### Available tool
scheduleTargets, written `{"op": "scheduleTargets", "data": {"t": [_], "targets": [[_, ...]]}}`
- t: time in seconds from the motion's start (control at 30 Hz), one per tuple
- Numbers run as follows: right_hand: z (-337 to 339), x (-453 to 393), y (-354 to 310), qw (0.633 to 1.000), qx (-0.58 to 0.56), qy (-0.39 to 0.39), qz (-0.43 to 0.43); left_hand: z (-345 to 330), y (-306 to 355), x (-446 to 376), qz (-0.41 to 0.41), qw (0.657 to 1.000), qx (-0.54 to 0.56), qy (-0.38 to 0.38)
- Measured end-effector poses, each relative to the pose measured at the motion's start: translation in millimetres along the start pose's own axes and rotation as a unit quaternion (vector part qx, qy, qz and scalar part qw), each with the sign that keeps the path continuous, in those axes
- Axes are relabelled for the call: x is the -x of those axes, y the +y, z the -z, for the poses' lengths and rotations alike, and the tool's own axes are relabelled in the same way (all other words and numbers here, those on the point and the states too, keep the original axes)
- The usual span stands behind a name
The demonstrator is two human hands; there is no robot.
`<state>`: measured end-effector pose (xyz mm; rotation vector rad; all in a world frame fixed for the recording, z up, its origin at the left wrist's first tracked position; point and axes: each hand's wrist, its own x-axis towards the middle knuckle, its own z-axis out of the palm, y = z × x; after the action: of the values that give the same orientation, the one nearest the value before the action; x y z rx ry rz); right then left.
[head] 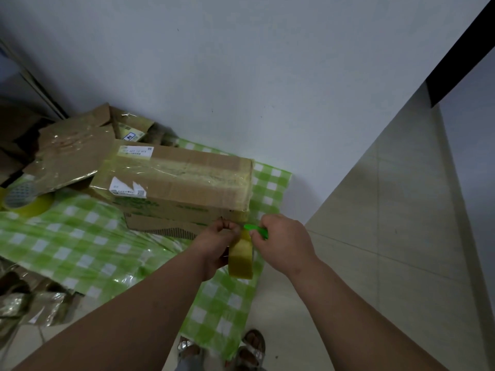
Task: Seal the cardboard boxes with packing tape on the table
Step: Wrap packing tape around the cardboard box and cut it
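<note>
Cardboard box (182, 180) lies across the middle of the frame on a table covered with a green checked cloth (80, 236), its long top seam already covered by a strip of yellowish tape that runs toward its right end. That end sits near the table's edge, which probably lets the person reach the side face while standing. Just below the box's lower right corner, the left hand (214, 245) is curled around a roll of tape (241, 255), holding it on edge close to the box so the strip leaving the roll appears to stay taut against the cardboard. The right hand (284, 242) grips a small green cutter (257, 230) and holds it against the tape beside the left fingertips, judging by its position to slice the strip free at the box's corner; whether the blade is through the tape cannot be told.

A second roll of tape (29, 199) rests at the left edge of the frame, spare for now. More boxes (72, 148), some wrapped in shiny tape, are piled in the upper left behind the main box. At the bottom of the frame the person's sandalled feet (251, 346) stand on a pale tiled floor.
</note>
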<state>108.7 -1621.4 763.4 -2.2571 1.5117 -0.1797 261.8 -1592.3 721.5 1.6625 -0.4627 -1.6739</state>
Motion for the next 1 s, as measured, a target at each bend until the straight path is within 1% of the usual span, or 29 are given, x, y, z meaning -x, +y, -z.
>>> {"op": "scheduleTargets", "data": {"t": [0.27,0.4,0.53,0.63,0.7,0.8,1.0], "targets": [[1.2,-1.9,-4.0,0.999,0.031,0.004,0.013,-1.3,-2.2,-6.2,0.019,0.999,0.011,0.026],[1.3,-3.0,4.8,0.999,0.039,0.008,0.005,-0.3,1.3,-6.8,0.009,0.999,-0.02,0.036],[1.1,-2.0,20.4,0.999,0.038,0.006,-0.038,3.6,4.2,-7.9,-0.011,0.996,-0.074,0.057],[-4.4,0.6,32.5,0.995,-0.004,-0.002,-0.098,6.5,3.3,-4.5,-0.027,0.986,-0.151,0.059],[-11.5,2.0,37.0,0.988,-0.057,-0.017,-0.145,10.3,-0.2,-3.7,-0.024,0.981,-0.185,0.057],[-30.2,5.9,41.1,0.971,-0.133,-0.06,-0.19,21.2,-4.8,-1.5,-0.012,0.98,-0.188,0.061],[-75.4,13.0,33.1,0.952,-0.162,-0.167,-0.197,50.6,-9.8,3.0,-0.014,0.977,-0.199,0.077]]}}
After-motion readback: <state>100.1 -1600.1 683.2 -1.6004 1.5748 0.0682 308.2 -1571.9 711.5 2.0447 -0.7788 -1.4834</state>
